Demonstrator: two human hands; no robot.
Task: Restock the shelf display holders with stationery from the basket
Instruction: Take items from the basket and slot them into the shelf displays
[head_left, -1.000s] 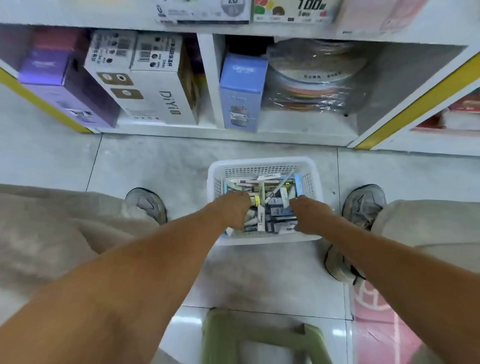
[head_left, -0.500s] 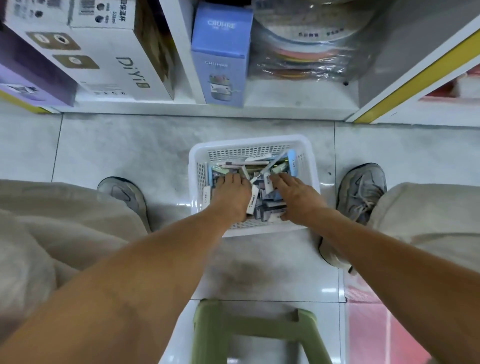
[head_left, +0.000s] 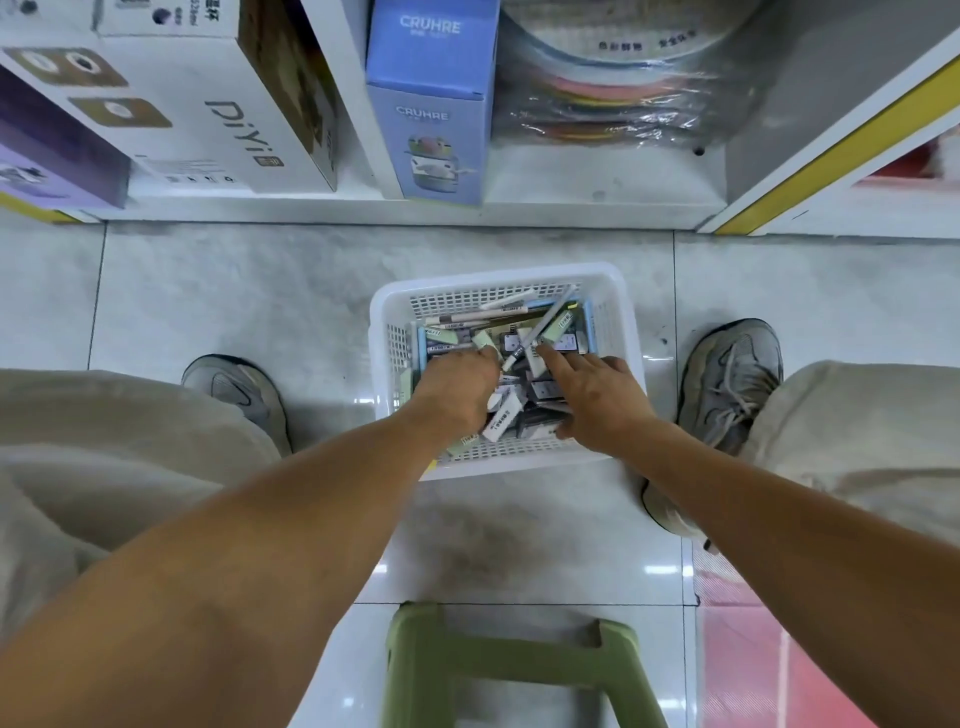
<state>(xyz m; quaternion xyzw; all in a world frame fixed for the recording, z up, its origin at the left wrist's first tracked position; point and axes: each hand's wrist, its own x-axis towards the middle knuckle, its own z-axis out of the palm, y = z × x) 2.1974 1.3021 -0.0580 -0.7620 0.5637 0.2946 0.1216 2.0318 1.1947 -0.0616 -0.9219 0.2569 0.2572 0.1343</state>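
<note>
Stationery (head_left: 524, 358) lay heaped in a white lattice basket (head_left: 498, 275) that stood on the grey tiled floor (head_left: 208, 291), just in front of the bottom shelf (head_left: 415, 210) and between the person's two feet. Furthest left on that shelf sat a purple box (head_left: 47, 150), then a white box (head_left: 208, 104) printed "DiYi", then, past a white divider, a blue carton (head_left: 431, 104) marked "CRUHRE" and a plastic-wrapped stack of coloured discs (head_left: 613, 93). Down on the floor, a grey shoe (head_left: 239, 389) stood left of the basket. The left hand (head_left: 457, 389) reached into the basket's left half, palm down on the pile; its fingers were bent down among the small boxed items, and whether they gripped anything could not be told. A pale pen (head_left: 540, 332) lay slanted across the heap between the two hands. The right hand (head_left: 597, 395) lay flat over the right half, its fingers straight and spread, the fingertips touching the packets. Another grey shoe (head_left: 727, 384) stood right of the basket. At the near edge, a green stool (head_left: 509, 670) showed between the forearms.
</note>
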